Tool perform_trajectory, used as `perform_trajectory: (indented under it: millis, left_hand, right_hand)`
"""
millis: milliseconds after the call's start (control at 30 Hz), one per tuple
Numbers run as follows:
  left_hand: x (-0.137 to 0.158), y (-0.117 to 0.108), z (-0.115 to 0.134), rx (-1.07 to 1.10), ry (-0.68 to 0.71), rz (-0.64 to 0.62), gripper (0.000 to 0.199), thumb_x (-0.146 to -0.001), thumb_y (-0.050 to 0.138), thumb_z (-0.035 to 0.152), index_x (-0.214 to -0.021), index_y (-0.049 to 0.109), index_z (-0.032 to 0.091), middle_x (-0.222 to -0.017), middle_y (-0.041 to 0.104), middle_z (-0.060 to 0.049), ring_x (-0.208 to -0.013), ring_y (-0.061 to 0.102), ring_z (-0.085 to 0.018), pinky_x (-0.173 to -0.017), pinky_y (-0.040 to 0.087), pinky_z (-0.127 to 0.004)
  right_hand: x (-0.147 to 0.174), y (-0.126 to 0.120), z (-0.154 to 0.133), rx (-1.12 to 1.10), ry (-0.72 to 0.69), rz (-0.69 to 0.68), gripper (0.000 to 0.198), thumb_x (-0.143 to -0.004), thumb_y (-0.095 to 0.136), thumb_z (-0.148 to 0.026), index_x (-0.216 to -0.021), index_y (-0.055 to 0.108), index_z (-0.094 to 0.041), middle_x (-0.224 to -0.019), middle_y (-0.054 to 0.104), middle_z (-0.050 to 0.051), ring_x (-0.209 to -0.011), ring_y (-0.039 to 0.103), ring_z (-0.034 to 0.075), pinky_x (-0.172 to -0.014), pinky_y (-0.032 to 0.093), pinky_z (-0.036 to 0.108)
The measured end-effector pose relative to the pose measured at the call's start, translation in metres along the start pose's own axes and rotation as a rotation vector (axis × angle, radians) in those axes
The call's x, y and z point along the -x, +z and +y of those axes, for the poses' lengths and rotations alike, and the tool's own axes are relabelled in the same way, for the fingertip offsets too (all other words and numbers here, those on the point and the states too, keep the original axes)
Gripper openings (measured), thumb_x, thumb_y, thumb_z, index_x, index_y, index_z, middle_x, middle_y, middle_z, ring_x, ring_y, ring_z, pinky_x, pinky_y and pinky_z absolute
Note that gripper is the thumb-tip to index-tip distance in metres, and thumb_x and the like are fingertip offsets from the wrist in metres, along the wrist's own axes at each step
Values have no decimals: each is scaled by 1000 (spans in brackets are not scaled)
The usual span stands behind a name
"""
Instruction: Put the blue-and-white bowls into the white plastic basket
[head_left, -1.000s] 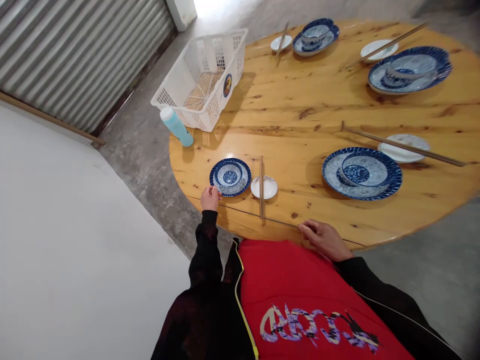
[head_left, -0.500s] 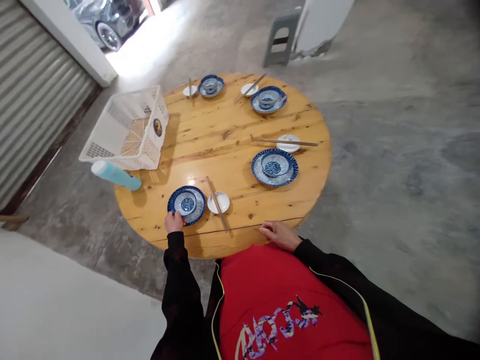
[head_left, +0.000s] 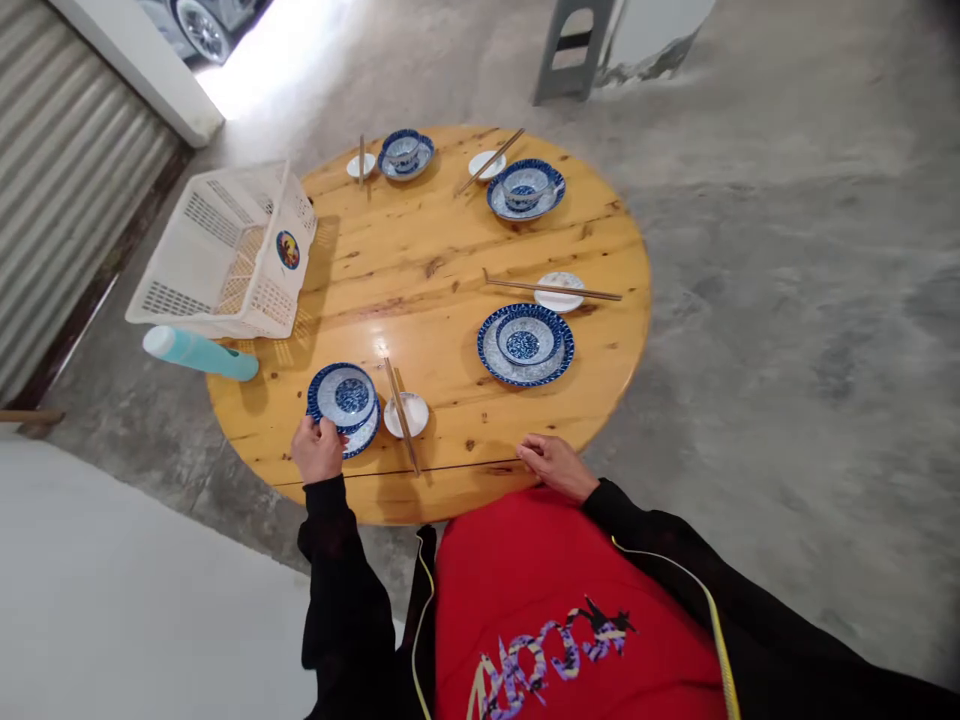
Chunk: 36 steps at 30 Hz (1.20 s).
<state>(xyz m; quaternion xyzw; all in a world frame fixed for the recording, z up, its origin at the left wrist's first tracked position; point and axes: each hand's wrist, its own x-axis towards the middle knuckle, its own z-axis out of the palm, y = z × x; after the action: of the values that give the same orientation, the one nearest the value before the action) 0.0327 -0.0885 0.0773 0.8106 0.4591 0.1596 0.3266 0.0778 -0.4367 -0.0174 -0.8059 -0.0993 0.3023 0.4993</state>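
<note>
Bowl [head_left: 349,394] off-centre over blue-rimmed plate [head_left: 364,440], near-left edge of wooden table [head_left: 442,330]; rim pinched between thumb and fingers of left hand [head_left: 318,450], seemingly for steadiness; right hand [head_left: 556,466] loosely curled at near edge, closure unclear, nothing visible held; chopsticks [head_left: 403,415] across saucer [head_left: 417,413], apparently as rest.

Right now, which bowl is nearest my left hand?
The bowl nearest the turquoise bottle; your left hand is at its rim, the other bowls farther off.
</note>
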Motion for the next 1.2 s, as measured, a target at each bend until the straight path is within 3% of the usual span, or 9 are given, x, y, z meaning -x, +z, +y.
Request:
perform_trajectory:
  millis: [133, 267, 433, 600, 800, 900, 1067, 1200]
  left_hand:
    - [37, 42, 56, 65, 94, -149, 22, -83, 49, 29, -64, 40, 21, -47, 49, 3, -44, 56, -15, -44, 40, -23]
    - [79, 106, 111, 150, 96, -282, 17, -85, 47, 29, -70, 46, 21, -52, 51, 2, -43, 56, -15, -42, 37, -22]
    - [118, 170, 148, 94, 85, -344, 15, -88, 47, 22, -73, 48, 20, -56, 55, 2, -50, 60, -14, -51, 41, -23]
    - [134, 195, 166, -50, 116, -325, 23, -89, 47, 19, -67, 39, 22, -52, 52, 2, -55, 61, -16, -57, 41, -24]
    - [131, 213, 169, -211, 99, -320, 18, -92, 47, 20, -75, 48, 22, -62, 58, -2, -70, 66, -22, -67, 44, -28]
    - [130, 222, 166, -281, 80, -333, 10, -94, 47, 20, -94, 57, 20, -73, 65, -6, -80, 69, -24, -74, 47, -30]
    - [129, 226, 165, -394, 79, -351, 38, -95, 45, 20, -132, 48, 12, -92, 72, -12, -101, 68, -32, -88, 47, -38]
    - [125, 223, 165, -442, 107, -412, 45, -97, 43, 22, -141, 44, 10, -104, 72, -17, -107, 67, -34, -92, 46, -40]
  right_hand:
    - [-20, -64, -5, -65, -17, 89, 34, -83, 47, -52, -74, 56, -21, -63, 62, 3, -51, 52, 16, -50, 40, 27]
    - [-50, -130, -21, -120, -111, 168, 39, -86, 49, -56, -88, 63, -19, -73, 68, 6, -51, 52, 15, -50, 41, 27]
    - [-89, -174, -39, -134, -240, 101, 48, -91, 46, -59, -107, 63, -17, -76, 67, 5, -50, 53, 15, -51, 44, 28]
    - [-116, -179, -35, 60, -328, 65, 46, -93, 48, -54, -110, 64, -14, -64, 59, 1, -55, 56, 18, -55, 40, 28]
    - [-134, -176, -32, 553, -357, 139, 33, -95, 44, -35, -94, 68, -13, -71, 67, 11, -64, 59, 23, -60, 30, 31]
    - [-139, -176, -33, 729, -333, 118, 33, -96, 41, -32, -92, 68, -13, -76, 70, 15, -69, 62, 26, -59, 27, 32]
    - [-144, -170, -30, 837, -326, 107, 34, -97, 41, -33, -97, 68, -12, -80, 71, 17, -72, 63, 28, -59, 27, 31]
    - [-146, -165, -28, 869, -308, 111, 35, -98, 42, -31, -106, 69, -10, -83, 72, 18, -76, 65, 30, -61, 32, 31]
